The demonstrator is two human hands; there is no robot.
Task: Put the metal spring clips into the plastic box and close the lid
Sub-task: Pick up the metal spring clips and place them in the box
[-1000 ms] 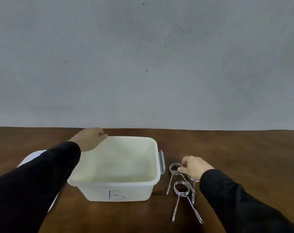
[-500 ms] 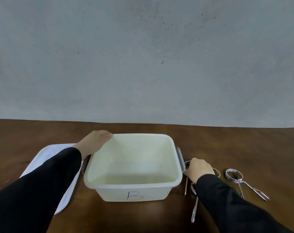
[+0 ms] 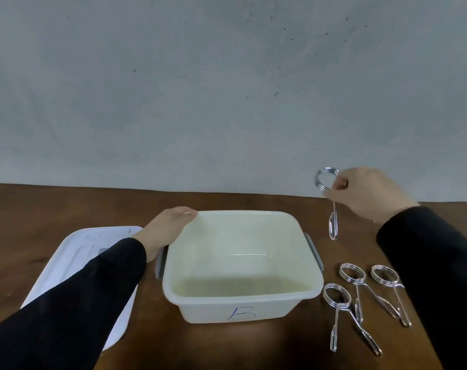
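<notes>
A white plastic box [image 3: 243,307] marked with a blue letter stands open in the middle of the brown table, with nothing inside it. My left hand [image 3: 168,228] grips its far left rim. My right hand [image 3: 366,193] is raised to the right of the box and pinches a metal spring clip [image 3: 329,193] that hangs with its ring up and handles down. Three more spring clips [image 3: 358,292] lie on the table right of the box, partly under my right sleeve. The white lid [image 3: 75,257] lies flat to the left of the box.
The brown wooden table [image 3: 67,206] runs back to a plain grey wall [image 3: 227,89]. Grey latch handles [image 3: 313,252] stick out from both short sides of the box.
My right hand has risen from the table with one spring clip pinched in it. The view has shifted, so the box sits more to the middle. My left hand stays on the rim.
</notes>
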